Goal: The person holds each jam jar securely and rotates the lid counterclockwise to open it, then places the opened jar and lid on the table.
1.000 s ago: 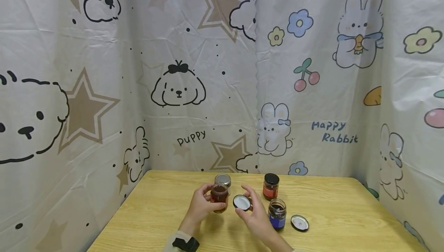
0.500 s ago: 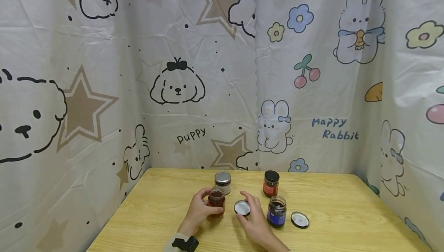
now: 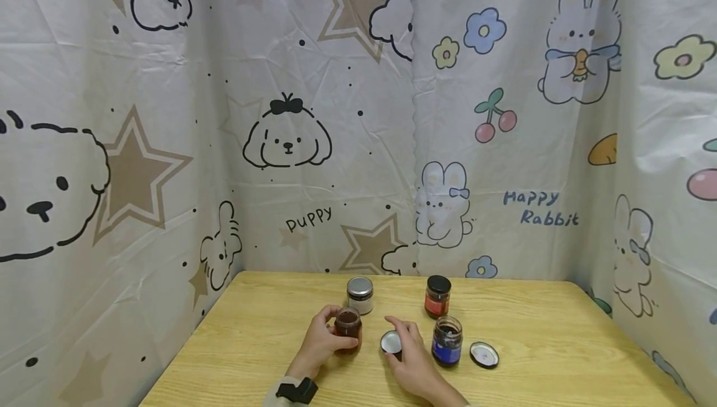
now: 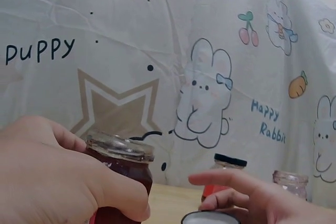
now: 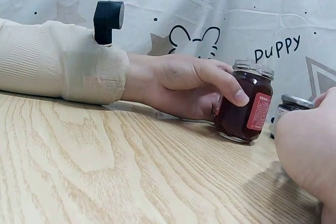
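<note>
My left hand grips a lidless glass jar of dark red contents, thumb across its front. In the right wrist view this jar has a red label and leans slightly, its base at or just above the tabletop. Beside it, my right hand holds a round jar lid at its edge, white inside facing up, low over the table. The index finger sticks out past the lid. Whether the lid touches the table is hard to tell.
Right of my right hand stands an open jar with a blue label, and another lid lies inside-up beside it. Behind are a black-lidded jar and a silver-lidded jar. Printed curtains surround the wooden table.
My left hand has brought the open jar down and slightly left, away from the silver-lidded jar. My right hand has lowered the lid towards the table.
</note>
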The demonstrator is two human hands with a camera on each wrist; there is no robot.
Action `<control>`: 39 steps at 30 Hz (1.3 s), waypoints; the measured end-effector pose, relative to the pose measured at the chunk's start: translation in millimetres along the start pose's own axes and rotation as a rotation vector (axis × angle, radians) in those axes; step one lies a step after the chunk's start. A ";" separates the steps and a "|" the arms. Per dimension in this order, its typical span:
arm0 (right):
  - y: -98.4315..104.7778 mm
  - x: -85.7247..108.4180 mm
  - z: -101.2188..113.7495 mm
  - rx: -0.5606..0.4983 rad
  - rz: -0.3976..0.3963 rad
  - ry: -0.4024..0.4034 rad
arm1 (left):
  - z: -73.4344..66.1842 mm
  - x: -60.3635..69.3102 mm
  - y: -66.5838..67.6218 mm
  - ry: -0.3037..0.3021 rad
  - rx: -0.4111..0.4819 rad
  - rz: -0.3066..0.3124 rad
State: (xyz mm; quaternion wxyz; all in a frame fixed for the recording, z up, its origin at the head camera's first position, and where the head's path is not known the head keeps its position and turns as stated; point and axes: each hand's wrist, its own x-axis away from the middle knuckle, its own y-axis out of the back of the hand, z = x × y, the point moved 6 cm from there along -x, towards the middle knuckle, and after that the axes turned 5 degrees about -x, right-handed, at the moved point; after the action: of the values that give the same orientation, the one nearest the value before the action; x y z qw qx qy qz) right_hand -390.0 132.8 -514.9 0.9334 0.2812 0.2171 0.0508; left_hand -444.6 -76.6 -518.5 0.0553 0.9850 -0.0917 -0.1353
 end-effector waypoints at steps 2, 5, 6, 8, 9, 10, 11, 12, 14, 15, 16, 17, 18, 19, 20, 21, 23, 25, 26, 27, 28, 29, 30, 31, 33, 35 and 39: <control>0.2 0.0 -0.3 0.007 -0.002 -0.005 | 1.3 -1.1 0.8 -0.005 0.010 0.003; 0.0 0.1 0.0 0.011 -0.003 -0.008 | 1.0 -1.0 1.0 -0.015 0.032 0.018; -0.2 0.2 0.0 0.011 -0.002 -0.009 | 0.3 -0.2 1.1 -0.015 0.041 0.023; -1.0 0.5 -0.5 0.016 0.000 -0.006 | 0.5 0.5 1.0 -0.016 0.042 0.027; -1.3 0.7 -0.7 0.017 0.000 -0.005 | 0.5 1.0 0.7 -0.017 0.045 0.030; -1.8 1.0 -1.2 0.017 0.001 -0.004 | 1.1 1.3 0.5 -0.014 0.045 0.034; -2.2 1.3 -1.7 0.019 0.002 -0.004 | 1.4 1.6 0.0 -0.012 0.045 0.037; -2.6 1.5 -2.5 0.023 0.003 -0.005 | 1.4 2.0 -0.3 -0.011 0.043 0.040; -3.4 1.8 -4.1 0.028 0.004 -0.005 | 1.5 2.6 -1.3 -0.010 0.039 0.047; -3.6 1.8 -4.7 0.032 0.003 -0.004 | 1.4 2.9 -1.7 -0.012 0.036 0.049; -3.7 1.7 -5.3 0.040 0.000 -0.002 | 1.3 3.1 -1.9 -0.010 0.031 0.049; -3.8 1.5 -5.7 0.051 -0.002 0.001 | 1.3 3.2 -2.2 -0.013 0.029 0.050; -3.8 1.4 -6.0 0.060 -0.006 0.007 | 1.3 3.2 -2.4 -0.014 0.028 0.051; -3.6 1.3 -5.7 0.072 -0.012 0.019 | 1.3 3.1 -2.5 -0.014 0.031 0.052; -3.6 1.1 -5.6 0.084 -0.017 0.026 | 1.3 3.0 -2.5 -0.010 0.032 0.052; -3.4 1.1 -5.0 0.098 -0.023 0.039 | 1.4 2.7 -2.5 -0.008 0.033 0.052; -3.1 1.4 -3.9 0.122 -0.030 0.053 | 1.3 2.5 -2.3 -0.003 0.037 0.053; -3.1 2.3 -2.8 0.141 -0.032 0.060 | 1.3 2.9 -2.0 0.003 0.038 0.050; -3.3 3.0 -2.6 0.146 -0.031 0.056 | 1.8 3.2 -2.1 0.003 0.036 0.051; -3.3 3.6 -2.1 0.150 -0.032 0.058 | 2.1 3.5 -2.1 0.004 0.036 0.053; -3.2 4.2 -1.7 0.151 -0.032 0.055 | 2.6 3.5 -2.3 0.001 0.034 0.056; -3.0 4.6 -1.3 0.153 -0.035 0.057 | 2.9 3.3 -2.3 0.000 0.034 0.058; -2.7 5.0 -0.6 0.154 -0.039 0.059 | 2.9 3.0 -2.3 -0.002 0.035 0.060; -2.6 5.2 -0.1 0.155 -0.044 0.065 | 2.9 2.7 -2.3 -0.006 0.032 0.062; -2.2 5.4 1.0 0.156 -0.054 0.074 | 3.0 2.1 -2.0 -0.009 0.031 0.066; -2.3 5.5 1.9 0.158 -0.063 0.080 | 3.2 1.9 -1.5 -0.012 0.030 0.067; -2.7 4.6 2.4 0.152 -0.069 0.080 | 2.5 2.0 -0.9 -0.015 0.026 0.075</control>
State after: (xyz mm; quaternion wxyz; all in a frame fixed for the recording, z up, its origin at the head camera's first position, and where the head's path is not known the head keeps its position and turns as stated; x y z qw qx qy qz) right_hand -384.9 130.3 -516.4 0.9012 0.3412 0.2670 0.0132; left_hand -443.3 -76.4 -521.5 0.0469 0.9805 -0.1306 -0.1395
